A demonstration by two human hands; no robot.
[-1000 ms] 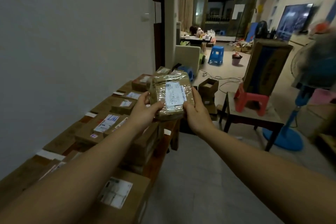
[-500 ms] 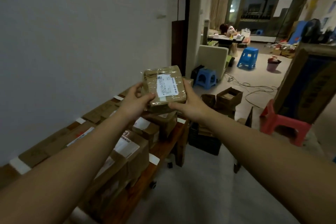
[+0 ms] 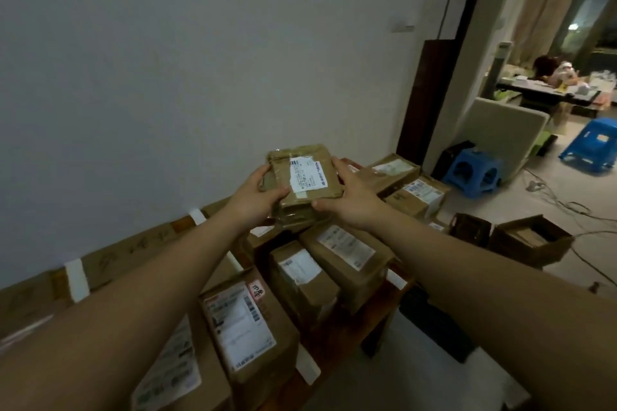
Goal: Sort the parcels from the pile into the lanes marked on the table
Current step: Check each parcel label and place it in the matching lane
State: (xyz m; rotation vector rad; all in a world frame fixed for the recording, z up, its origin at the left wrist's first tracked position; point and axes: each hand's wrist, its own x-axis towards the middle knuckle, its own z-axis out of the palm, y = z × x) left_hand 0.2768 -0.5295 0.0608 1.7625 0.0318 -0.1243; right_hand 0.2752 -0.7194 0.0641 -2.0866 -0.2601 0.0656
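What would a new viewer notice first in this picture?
First, the taped brown parcel with a white label, held up in the middle by the left hand and the right hand. Below it, labelled cardboard boxes crowd the wooden table along the wall; a blue stool stands on the floor at right.

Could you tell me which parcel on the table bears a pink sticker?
The cardboard box just right of the left forearm: a pink sticker sits at its label's upper right corner; no other parcel shows one.

Arms outstretched, left grip [image 3: 256, 198], right grip [image 3: 351, 202], fingers curled, clasping
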